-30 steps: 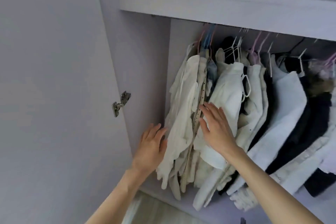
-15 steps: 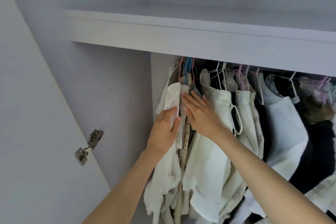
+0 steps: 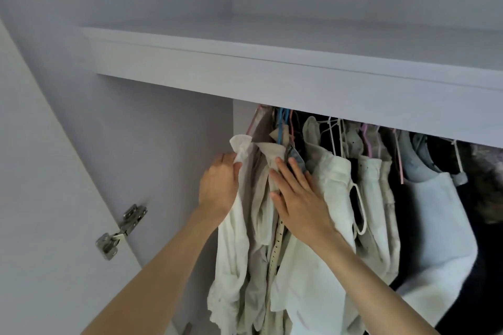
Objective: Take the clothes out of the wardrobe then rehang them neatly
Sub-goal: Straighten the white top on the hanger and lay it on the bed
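Left hand (image 3: 219, 187) sits at 9 o'clock of the garment bunch, fingers curled around the shoulder edge of the leftmost white garment (image 3: 234, 226); exact fingertip contact is hidden behind the cloth. Right hand (image 3: 296, 196) lies flat, fingers straight, pressing on the beige garment (image 3: 261, 198) and the neighbouring white top (image 3: 334, 185), holding nothing. A perforated belt (image 3: 277, 239) hangs between them at 6 o'clock of the right hand. Clothes remain on their hangers (image 3: 283, 122), packed under the shelf (image 3: 272, 79) at 12 o'clock; the rail itself is not visible. Door hinge (image 3: 119, 231) at 8 o'clock. Judgement: step is isolating the first garment; best to part the bunch with the right hand, follow the cloth up to its hook, lift clear without dragging neighbours or the belt. Versus half a second earlier: both hands higher on the garments, left shifted outward to the edge, view tilted upward.
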Tool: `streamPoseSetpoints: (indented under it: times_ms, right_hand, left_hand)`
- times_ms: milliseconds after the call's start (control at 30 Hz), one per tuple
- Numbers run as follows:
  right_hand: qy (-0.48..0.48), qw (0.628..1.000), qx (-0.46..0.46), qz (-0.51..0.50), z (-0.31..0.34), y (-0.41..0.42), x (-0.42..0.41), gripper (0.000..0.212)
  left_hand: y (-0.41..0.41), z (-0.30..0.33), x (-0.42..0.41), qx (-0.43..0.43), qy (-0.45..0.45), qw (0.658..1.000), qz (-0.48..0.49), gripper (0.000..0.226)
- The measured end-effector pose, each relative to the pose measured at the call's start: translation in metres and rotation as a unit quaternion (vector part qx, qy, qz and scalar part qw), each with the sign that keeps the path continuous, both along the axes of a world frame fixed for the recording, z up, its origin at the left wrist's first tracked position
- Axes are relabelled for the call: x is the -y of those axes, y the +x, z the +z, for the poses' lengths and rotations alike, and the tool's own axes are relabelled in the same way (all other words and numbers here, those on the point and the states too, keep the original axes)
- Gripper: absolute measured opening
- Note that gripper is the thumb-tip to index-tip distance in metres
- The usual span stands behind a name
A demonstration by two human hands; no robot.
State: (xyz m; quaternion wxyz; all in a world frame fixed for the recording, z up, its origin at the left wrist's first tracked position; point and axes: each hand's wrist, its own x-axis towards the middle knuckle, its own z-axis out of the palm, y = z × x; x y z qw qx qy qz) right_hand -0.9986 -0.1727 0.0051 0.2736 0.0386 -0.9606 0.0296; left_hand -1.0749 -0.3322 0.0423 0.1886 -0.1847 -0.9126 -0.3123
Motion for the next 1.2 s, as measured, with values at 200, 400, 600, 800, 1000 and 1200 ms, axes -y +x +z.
streamPoseSetpoints:
  times_ms: [200,400,600,800,1000,1200]
  right_hand:
    - [0.008,1.0,-0.01,0.005,-0.003,0.0,-0.006,0.048]
    - [-0.004,1.0,-0.013,0.019,-0.006,-0.004,-0.006,0.048]
    - [-0.093,0.993,-0.044,0.054,0.004,-0.007,0.01,0.046]
    - [-0.356,0.923,0.014,0.143,0.053,-0.011,0.076,0.041]
    - [-0.706,0.669,0.195,0.128,0.06,-0.028,0.143,0.023]
    - [-0.744,0.607,0.269,0.067,0.021,-0.004,0.15,0.008]
  left_hand:
    - [-0.017,0.004,-0.013,-0.013,-0.03,0.998,0.051,0.033]
    - [-0.022,0.015,0.006,-0.062,0.075,0.995,0.027,0.028]
    - [0.004,-0.001,0.041,-0.053,0.116,0.991,0.043,0.023]
    - [0.045,-0.015,0.072,-0.06,0.088,0.994,0.032,0.022]
    - [0.092,-0.056,0.11,-0.025,0.075,0.996,0.039,0.02]
    - [0.135,-0.076,0.139,0.077,-0.026,0.997,-0.007,0.048]
